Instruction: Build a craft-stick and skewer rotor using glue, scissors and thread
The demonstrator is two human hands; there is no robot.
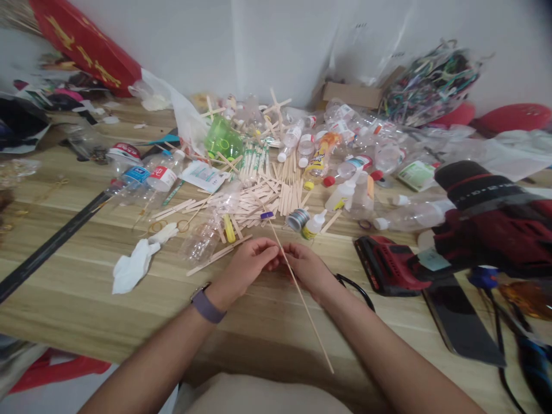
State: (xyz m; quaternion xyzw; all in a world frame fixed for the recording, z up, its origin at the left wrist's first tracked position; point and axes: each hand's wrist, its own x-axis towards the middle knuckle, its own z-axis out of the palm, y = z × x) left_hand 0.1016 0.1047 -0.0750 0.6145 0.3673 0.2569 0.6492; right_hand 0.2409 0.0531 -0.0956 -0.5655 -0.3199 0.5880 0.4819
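A thin bamboo skewer slants between my hands, its lower end toward my body. A small purple-blue piece, perhaps a bottle cap, sits near its far end. My left hand pinches the skewer with thumb and fingers. Fingertips of my right hand are curled against the same spot, partly hidden behind the skewer. Just beyond lie a pile of flat wooden craft sticks, a small glue bottle, a spool of grey wire and a clear plastic bottle.
At right lie a red cordless drill, its battery and a dark phone. Several plastic bottles crowd the back. To the left are crumpled tissue and a long black strip.
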